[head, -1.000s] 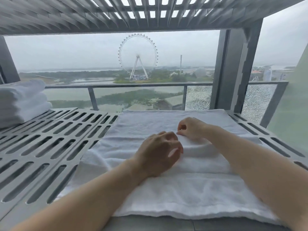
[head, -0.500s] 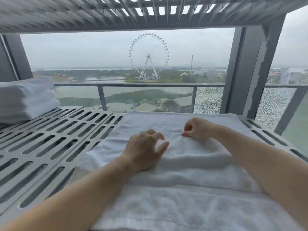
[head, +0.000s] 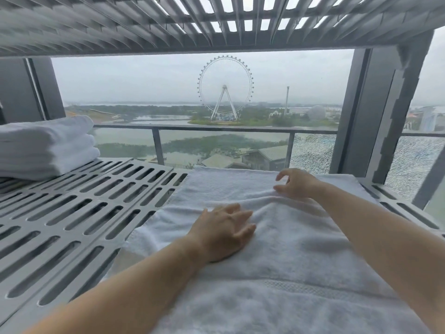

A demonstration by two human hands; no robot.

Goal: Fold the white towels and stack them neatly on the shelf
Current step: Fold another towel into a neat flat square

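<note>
Left hand (head: 222, 231) flat, right hand (head: 297, 183) loosely spread, forearms outstretched

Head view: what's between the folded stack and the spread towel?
Only bare slotted shelf, shown in the head view; the folded stack and the spread towel lie apart, with nothing between them.

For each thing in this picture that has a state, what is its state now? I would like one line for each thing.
towel, spread on the shelf, wrinkled between the hands.
left hand, open, lying flat on the towel.
right hand, open, fingers loosely spread, touching the towel.
folded towels, stacked at the left back of the shelf.
glass panel, looks cracked all over.
</note>
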